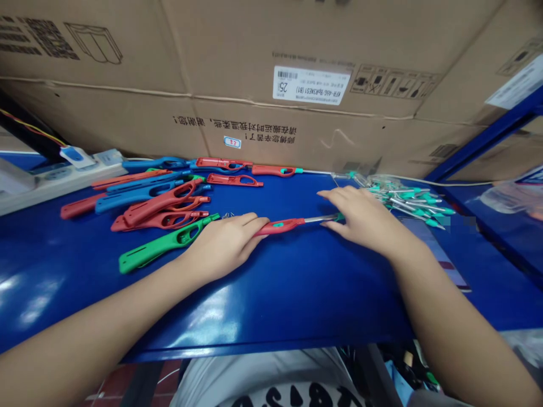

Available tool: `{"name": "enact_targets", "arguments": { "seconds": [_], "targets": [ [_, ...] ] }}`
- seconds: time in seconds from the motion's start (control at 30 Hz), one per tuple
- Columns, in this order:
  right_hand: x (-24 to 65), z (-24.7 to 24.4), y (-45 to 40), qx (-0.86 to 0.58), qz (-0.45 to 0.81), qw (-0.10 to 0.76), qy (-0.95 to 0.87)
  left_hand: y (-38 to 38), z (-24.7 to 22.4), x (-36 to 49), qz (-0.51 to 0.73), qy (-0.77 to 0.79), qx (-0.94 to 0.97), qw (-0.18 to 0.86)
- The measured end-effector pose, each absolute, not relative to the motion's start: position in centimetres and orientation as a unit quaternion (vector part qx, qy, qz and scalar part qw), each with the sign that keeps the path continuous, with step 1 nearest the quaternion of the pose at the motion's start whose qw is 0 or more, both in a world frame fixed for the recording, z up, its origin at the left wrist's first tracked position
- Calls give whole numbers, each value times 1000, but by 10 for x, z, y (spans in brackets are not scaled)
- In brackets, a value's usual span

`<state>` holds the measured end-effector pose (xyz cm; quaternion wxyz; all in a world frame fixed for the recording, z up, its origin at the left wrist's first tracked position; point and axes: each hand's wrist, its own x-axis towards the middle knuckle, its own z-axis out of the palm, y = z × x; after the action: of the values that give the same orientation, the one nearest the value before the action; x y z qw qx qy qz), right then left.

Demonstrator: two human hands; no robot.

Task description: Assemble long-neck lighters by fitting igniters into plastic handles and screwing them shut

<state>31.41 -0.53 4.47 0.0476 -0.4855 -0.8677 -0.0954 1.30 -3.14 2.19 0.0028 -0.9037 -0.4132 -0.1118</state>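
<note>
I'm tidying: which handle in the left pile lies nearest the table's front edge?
The green handle, beside the left hand; red ones and blue ones lie farther back.

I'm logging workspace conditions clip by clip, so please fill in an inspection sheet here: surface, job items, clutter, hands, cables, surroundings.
Surface: glossy blue tabletop, with light reflections.
Job items: red handle with a metal tube at its end; green handle and red and blue handle pieces at left; pile of teal-ended tubes at right.
Clutter: power strip at left; clear plastic bag at far right.
Left hand: holds the red handle.
Right hand: at the tube's far end; grip unclear.
Cables: thin coloured wires at far left; white cable at back right.
Surroundings: printed cardboard box behind.
</note>
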Motion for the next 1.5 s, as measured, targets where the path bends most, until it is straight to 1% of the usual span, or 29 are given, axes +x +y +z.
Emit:
{"name": "enact_targets", "arguments": {
  "seconds": [0.17, 0.37, 0.53, 0.7, 0.9, 1.07, 1.17, 1.27, 1.4, 1.5],
  "targets": [
    [327, 46, 1, -494, -70, 37, -866, -30, 23, 12, -108, -438, -892, 19],
    [327, 49, 3, -495, -76, 39, -865, -29, 23, 10, -117, -449, -885, 23],
    [319, 50, 0, -424, 0, 67, -903, -29, 20, 10, -123, -427, -896, 16],
    [297, 41, -8, -378, 25, 66, -923, -30, 18, 12, -133, -411, -902, 14],
    [280, 30, -17, -333, -12, 56, -941, -32, 15, 13, -142, -376, -915, -4],
    [275, 25, -21, -292, -83, 70, -950, -31, 16, 10, -176, -362, -914, -59],
    [273, 23, -23, -280, -94, 78, -952, -31, 16, 7, -186, -352, -916, -49],
    [271, 24, -25, -279, -53, 74, -956, -31, 15, 6, -192, -327, -925, -6],
    [270, 28, -28, -293, 31, 68, -953, -34, 12, 5, -189, -303, -932, 57],
    [270, 33, -29, -303, 95, 66, -946, -37, 10, 7, -187, -300, -933, 67]
  ]
}}
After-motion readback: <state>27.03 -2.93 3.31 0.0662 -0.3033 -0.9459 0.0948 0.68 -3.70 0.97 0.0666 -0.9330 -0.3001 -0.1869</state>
